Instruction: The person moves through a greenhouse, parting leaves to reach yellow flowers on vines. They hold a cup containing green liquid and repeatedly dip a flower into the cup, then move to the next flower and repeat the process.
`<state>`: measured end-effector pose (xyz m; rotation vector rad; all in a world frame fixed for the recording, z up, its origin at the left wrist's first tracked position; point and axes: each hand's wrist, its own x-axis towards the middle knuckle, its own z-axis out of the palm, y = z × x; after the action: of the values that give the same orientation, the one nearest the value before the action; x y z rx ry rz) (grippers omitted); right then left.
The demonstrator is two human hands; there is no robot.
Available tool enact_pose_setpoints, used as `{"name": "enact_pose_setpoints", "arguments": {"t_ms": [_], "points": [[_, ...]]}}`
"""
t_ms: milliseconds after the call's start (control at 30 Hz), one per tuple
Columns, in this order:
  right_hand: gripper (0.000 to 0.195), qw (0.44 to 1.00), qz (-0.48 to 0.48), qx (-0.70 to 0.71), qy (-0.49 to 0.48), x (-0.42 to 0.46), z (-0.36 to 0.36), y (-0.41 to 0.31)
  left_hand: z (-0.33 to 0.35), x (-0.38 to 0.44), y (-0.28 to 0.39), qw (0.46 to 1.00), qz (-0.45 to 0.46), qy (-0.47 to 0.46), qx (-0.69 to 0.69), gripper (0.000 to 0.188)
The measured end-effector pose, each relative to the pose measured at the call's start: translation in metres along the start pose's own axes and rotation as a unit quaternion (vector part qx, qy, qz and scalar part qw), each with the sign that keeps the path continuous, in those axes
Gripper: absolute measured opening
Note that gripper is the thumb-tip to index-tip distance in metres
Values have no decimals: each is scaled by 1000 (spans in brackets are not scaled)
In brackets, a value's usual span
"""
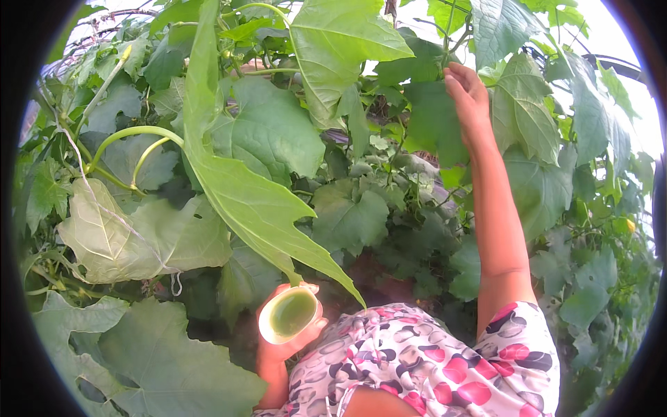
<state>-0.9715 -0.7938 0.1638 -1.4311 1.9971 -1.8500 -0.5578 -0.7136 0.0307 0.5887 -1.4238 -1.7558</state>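
My left hand [294, 344] is wrapped around a small pale cup [264, 322] low in front of my body. The cup tilts towards the camera and holds what looks like green liquid [293, 313]. A long green leaf [250, 203] hangs just above it, its tip close to my patterned top. Up at the right, my right hand [469, 91] reaches among the climbing vine, fingertips at a thin vine stem [446, 44]. Whether the fingers grip the stem is hidden by the angle. A large dark leaf [435, 122] is right beside that hand.
Dense broad-leaved vines surround me. A pale string [112, 213] runs down across a yellowed leaf [104, 234] at left. Big leaves [172, 359] crowd the lower left. Curved greenhouse framing [615, 65] shows at the upper right. A yellow flower [630, 225] is at far right.
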Motion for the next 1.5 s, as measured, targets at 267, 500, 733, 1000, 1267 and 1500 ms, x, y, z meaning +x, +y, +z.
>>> {"name": "enact_pose_setpoints", "arguments": {"t_ms": [267, 500, 733, 1000, 1267, 1500], "points": [[55, 1000, -23, 2, 8, 92, 141, 52, 50, 26, 3, 998, 16, 65, -15, 50], [62, 981, -142, -125, -39, 131, 150, 103, 89, 86, 8, 998, -32, 53, -1, 50], [41, 980, -115, 50, -152, 135, 151, 161, 99, 163, -8, 986, 37, 8, 160, 55], [27, 933, 141, 262, -201, 115, 127, 123, 102, 199, -6, 985, -77, 0, 151, 51], [20, 913, 175, 329, -167, 125, 116, 103, 98, 207, -5, 991, -68, 1, 119, 58], [19, 904, 175, 387, -40, 122, 125, 108, 86, 206, -11, 996, -24, -26, 78, 51]]}}
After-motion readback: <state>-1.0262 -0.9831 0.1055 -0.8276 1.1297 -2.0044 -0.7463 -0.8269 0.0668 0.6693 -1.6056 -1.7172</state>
